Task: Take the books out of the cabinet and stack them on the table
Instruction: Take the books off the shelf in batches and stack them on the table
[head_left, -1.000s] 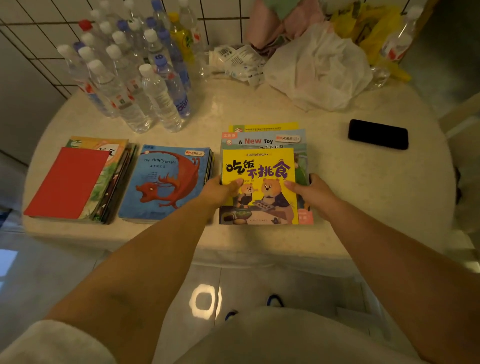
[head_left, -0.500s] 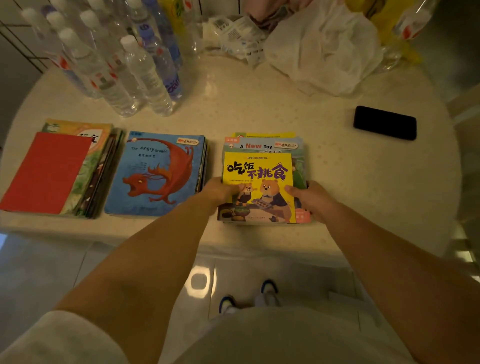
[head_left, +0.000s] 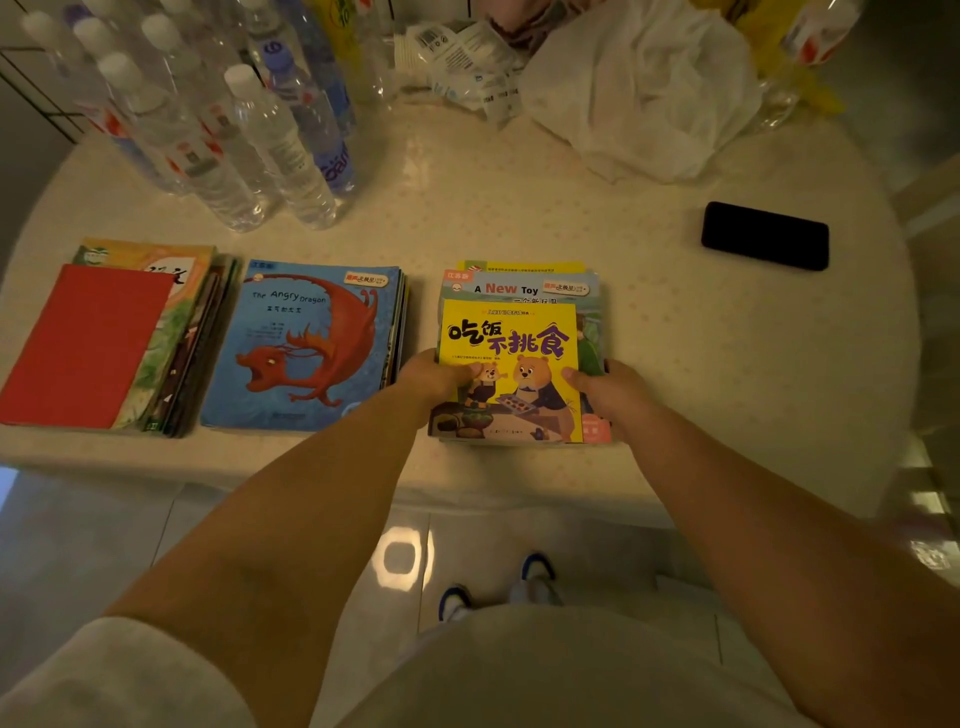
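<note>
Three book stacks lie along the near edge of the round table (head_left: 519, 218). On the right stack rests a yellow book with bears (head_left: 511, 348), over the "A New Toy" book (head_left: 519, 287). My left hand (head_left: 434, 376) grips that stack's left side, thumb on the yellow cover. My right hand (head_left: 605, 389) grips its right side, thumb on the cover too. In the middle sits the blue "Angry Dragon" stack (head_left: 306, 343). The left stack is topped by a red book (head_left: 85, 343). No cabinet is in view.
Several water bottles (head_left: 270, 140) stand at the back left. A white plastic bag (head_left: 639, 88) and packaging lie at the back. A black phone (head_left: 764, 235) rests at the right. Below the table edge are the tiled floor and my shoes (head_left: 496, 587).
Both hands stay on the sides of the right stack. The view has tilted down and closer, so the table's back edge is cut off and my shoes now show.
</note>
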